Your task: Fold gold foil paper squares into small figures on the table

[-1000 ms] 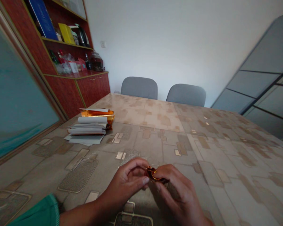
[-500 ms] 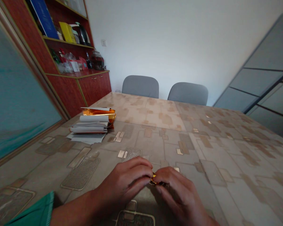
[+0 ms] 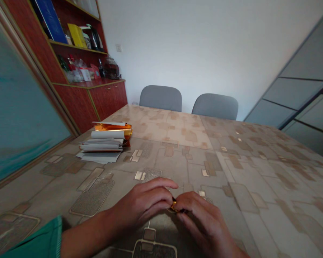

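Carefully, your left hand [image 3: 142, 202] and right hand [image 3: 201, 222] close on the small gold foil [image 3: 173, 206], pinching it secure; stacked papers [image 3: 102, 145] lie ahead of your left hand.

No legible text was found | blue folder [image 3: 50, 18] on the cabinet shelf [image 3: 78, 44]: markings too small to be read | yellow box [image 3: 76, 36]: nothing could be made out | papers [image 3: 101, 147] on the worktop [image 3: 231, 179]: no print was readable | gold foil piece [image 3: 173, 206] between left hand [image 3: 142, 202] and right hand [image 3: 204, 224]: no print was discerned
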`<action>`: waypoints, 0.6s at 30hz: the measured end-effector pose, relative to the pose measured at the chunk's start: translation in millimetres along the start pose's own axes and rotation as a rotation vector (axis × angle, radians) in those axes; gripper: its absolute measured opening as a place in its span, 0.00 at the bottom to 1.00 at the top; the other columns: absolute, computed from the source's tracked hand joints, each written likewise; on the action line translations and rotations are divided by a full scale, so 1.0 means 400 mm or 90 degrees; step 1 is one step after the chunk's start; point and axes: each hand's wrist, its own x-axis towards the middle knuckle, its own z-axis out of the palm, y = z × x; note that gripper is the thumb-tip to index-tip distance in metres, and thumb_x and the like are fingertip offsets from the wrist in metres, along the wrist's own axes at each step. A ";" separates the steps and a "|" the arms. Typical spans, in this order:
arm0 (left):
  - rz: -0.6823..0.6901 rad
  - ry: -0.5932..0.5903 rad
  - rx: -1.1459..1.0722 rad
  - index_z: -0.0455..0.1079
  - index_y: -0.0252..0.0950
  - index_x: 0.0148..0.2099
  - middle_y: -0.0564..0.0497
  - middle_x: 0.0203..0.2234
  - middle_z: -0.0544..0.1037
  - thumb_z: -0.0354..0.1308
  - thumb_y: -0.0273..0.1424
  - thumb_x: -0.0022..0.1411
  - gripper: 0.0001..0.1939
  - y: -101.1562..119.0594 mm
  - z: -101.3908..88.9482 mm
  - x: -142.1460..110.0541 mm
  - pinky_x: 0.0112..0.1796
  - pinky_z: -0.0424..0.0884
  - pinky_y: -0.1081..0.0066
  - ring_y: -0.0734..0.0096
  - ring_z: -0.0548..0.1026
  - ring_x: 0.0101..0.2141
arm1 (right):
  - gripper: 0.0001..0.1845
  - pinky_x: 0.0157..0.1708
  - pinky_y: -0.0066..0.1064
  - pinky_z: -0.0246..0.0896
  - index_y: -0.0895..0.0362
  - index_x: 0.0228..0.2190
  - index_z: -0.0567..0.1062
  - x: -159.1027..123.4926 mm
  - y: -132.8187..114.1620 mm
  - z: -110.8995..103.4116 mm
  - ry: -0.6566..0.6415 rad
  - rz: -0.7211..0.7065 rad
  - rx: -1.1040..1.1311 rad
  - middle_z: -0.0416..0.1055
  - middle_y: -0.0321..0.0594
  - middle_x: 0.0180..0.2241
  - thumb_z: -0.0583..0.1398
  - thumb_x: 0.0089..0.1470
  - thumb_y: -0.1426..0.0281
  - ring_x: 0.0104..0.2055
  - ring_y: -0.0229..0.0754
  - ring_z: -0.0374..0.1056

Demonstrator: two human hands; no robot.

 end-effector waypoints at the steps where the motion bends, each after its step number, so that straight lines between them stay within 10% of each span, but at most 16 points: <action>1: -0.053 0.024 -0.071 0.75 0.40 0.47 0.45 0.47 0.79 0.60 0.26 0.68 0.07 -0.001 0.005 -0.001 0.48 0.73 0.68 0.62 0.77 0.50 | 0.10 0.41 0.22 0.69 0.52 0.44 0.73 -0.001 0.000 -0.001 0.011 -0.001 0.001 0.75 0.36 0.38 0.59 0.64 0.78 0.39 0.36 0.73; 8: -0.436 0.134 -0.678 0.73 0.36 0.40 0.51 0.32 0.76 0.70 0.40 0.60 0.15 -0.010 0.110 -0.030 0.29 0.73 0.77 0.71 0.75 0.33 | 0.07 0.37 0.22 0.72 0.51 0.42 0.74 -0.003 0.007 0.008 0.158 -0.013 -0.047 0.77 0.34 0.36 0.60 0.64 0.74 0.36 0.36 0.76; 18: -0.452 0.143 -0.980 0.77 0.31 0.42 0.54 0.27 0.70 0.70 0.40 0.61 0.16 0.034 0.160 -0.033 0.31 0.67 0.80 0.81 0.69 0.27 | 0.07 0.32 0.22 0.75 0.49 0.45 0.75 0.002 -0.036 0.040 0.167 -0.001 0.010 0.77 0.37 0.35 0.59 0.67 0.68 0.35 0.39 0.77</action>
